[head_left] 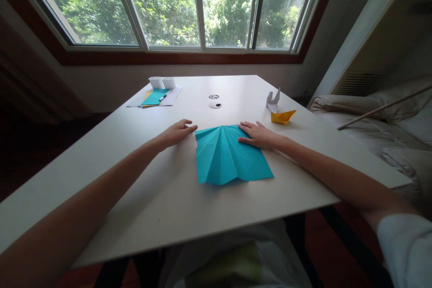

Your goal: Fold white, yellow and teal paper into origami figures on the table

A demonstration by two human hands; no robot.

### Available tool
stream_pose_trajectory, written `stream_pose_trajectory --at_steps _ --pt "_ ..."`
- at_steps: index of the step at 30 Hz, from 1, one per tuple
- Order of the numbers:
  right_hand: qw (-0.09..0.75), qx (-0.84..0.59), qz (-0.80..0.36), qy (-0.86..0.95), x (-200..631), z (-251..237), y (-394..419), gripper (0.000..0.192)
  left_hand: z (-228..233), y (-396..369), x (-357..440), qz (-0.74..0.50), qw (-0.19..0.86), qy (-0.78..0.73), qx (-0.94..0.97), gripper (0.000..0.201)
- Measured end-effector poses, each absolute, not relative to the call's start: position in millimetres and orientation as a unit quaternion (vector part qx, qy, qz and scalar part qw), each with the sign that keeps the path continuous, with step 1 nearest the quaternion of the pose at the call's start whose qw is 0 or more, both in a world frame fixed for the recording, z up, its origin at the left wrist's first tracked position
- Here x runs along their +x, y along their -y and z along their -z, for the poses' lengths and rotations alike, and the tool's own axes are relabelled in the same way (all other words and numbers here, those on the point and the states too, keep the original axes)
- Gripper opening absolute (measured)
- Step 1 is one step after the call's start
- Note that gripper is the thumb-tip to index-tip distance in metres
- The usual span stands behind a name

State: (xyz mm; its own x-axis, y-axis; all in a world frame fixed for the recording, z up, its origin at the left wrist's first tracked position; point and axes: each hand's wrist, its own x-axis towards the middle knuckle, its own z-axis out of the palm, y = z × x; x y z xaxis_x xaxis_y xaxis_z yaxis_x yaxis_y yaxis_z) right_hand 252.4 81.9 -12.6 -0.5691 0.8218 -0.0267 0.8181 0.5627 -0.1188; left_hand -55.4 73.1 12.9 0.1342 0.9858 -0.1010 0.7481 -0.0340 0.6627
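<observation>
- Your right hand [258, 135] lies open and flat on the teal paper's [229, 155] far right corner, mid-table [135, 166]; nothing is gripped.
- Your left hand [177, 132] rests open just beside its left corner, so that side could slide or spring up.
- Uneven pressure may skew the fan creases.

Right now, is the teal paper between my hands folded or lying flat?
Folded. The teal paper shows creases fanning from its top middle, and its near edge bulges off the table.
</observation>
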Motion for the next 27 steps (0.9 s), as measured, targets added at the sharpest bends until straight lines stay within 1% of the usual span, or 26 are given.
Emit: stream_pose_trajectory --at_steps 2,3,5,6,8,10,12,15,18,20,23,27 --pt "0.034 -0.455 -0.036 0.889 251.5 12.0 -82.2 0.07 -13.9 -69.2 -51.0 -0.252 0.386 -0.617 0.638 0.078" --pt "0.044 -0.45 -0.024 0.892 251.0 11.6 -82.3 0.067 -13.7 -67.5 -48.9 -0.274 0.413 -0.612 0.617 0.08" --pt "0.063 -0.438 -0.001 0.897 249.9 10.6 -82.0 0.058 -11.5 -65.8 -46.1 -0.293 0.424 -0.609 0.603 0.08" --pt "0.071 -0.429 0.007 0.9 249.4 10.1 -81.7 0.054 -9.7 -66.1 -45.6 -0.289 0.406 -0.612 0.613 0.079" --pt "0.085 -0.408 0.014 0.909 248.4 9.3 -81.4 0.047 -5.5 -68.2 -45.9 -0.266 0.329 -0.618 0.662 0.075" --pt "0.094 -0.388 0.012 0.917 247.7 8.9 -81.3 0.043 -2.0 -70.9 -47.0 -0.237 0.23 -0.615 0.716 0.066" --pt "0.1 -0.378 0.01 0.92 247.1 9.1 -81.7 0.04 -0.1 -72.6 -47.8 -0.197 0.158 -0.603 0.757 0.055" --pt "0.108 -0.363 0.008 0.926 246.4 9.3 -82.2 0.035 1.5 -72.0 -47.6 -0.155 0.095 -0.568 0.802 0.049" --pt "0.128 -0.333 0.015 0.934 245.3 7.5 -80.1 0.03 3.2 -69.9 -46.2 -0.153 0.06 -0.528 0.833 0.045" --pt "0.149 -0.311 0.027 0.938 243.8 4.2 -75.7 0.031 3.9 -69.0 -45.6 -0.145 0.045 -0.52 0.841 0.041" --pt "0.166 -0.252 0.024 0.953 239.9 -2.9 -63.8 0.037 3.7 -68.8 -46.6 -0.121 0.018 -0.535 0.836 0.035" --pt "0.126 -0.154 -0.002 0.98 231.7 -9.7 -43.8 0.058 1.9 -70.3 -52.3 -0.099 -0.016 -0.571 0.815 0.035"
